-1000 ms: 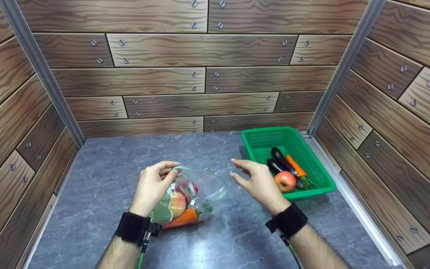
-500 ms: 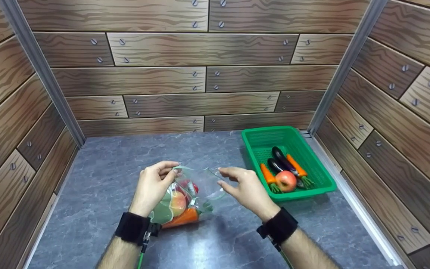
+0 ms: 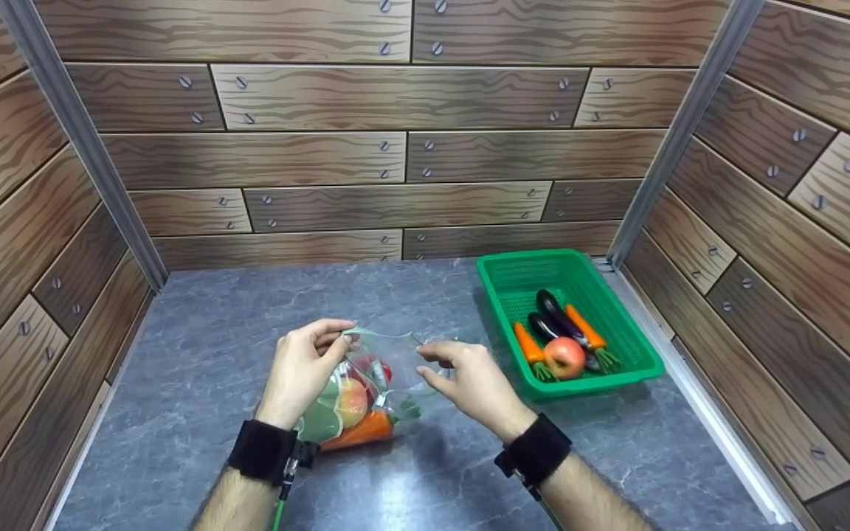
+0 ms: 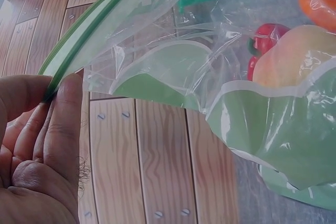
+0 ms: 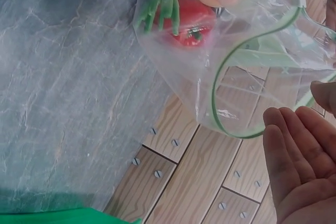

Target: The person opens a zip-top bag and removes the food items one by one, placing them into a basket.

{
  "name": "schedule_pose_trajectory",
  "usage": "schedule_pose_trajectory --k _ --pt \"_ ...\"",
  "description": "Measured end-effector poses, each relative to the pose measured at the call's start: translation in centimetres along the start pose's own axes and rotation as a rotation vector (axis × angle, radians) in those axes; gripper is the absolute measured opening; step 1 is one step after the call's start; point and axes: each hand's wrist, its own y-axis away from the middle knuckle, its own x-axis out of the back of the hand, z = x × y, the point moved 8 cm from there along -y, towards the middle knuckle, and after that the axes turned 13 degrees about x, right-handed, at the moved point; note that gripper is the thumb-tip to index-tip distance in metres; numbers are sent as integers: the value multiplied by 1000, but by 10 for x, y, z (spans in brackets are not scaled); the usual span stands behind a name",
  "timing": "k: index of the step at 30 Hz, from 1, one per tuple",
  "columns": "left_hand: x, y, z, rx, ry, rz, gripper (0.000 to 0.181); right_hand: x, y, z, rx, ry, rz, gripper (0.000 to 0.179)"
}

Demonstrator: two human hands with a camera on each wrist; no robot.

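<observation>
The left hand point(image 3: 305, 365) pinched a clear zip bag point(image 3: 322, 419) at its left edge; the right hand point(image 3: 475, 383) pointed inward at the bag's right side, thumb and fingers parted.

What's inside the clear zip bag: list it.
Inside the zip bag: a carrot, a yellow-pink fruit and a red pepper. Its green print covers part; anything behind that cannot be seen.

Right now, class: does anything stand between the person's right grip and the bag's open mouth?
Nothing visible does. The right grip is beside the mouth of the bag, though whether they touch is unclear. The basket sits farther right. The left grip pinches the mouth's other side.
</observation>
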Motion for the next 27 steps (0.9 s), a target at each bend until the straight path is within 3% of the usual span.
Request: schedule_pose_trajectory --k 14,27 --pt "-8 4 -7 13 -2 -6 21 -29 -6 7 -31 -26 -49 22" --pt "-21 10 -16 37 20 -31 22 -60 -11 18 -14 62 -89 22"
